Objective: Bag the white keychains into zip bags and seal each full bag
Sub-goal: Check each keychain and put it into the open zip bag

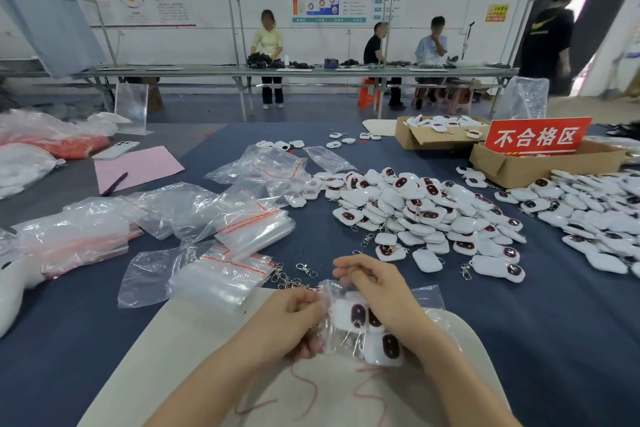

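A pink sheet (138, 166) is lying near the surface's far left edge, a dark pen (115, 184) resting across its near edge. At the far right corner a cardboard box (415, 140) is sitting beside a second box (526, 170), which is carrying a red sign (536, 136).

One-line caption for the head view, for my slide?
Left hand and right hand hold a zip bag of white keychains, loose keychain pile and empty bags beyond on the blue table.

Probably a factory, long workbenches (294, 71), red sign (536, 137)
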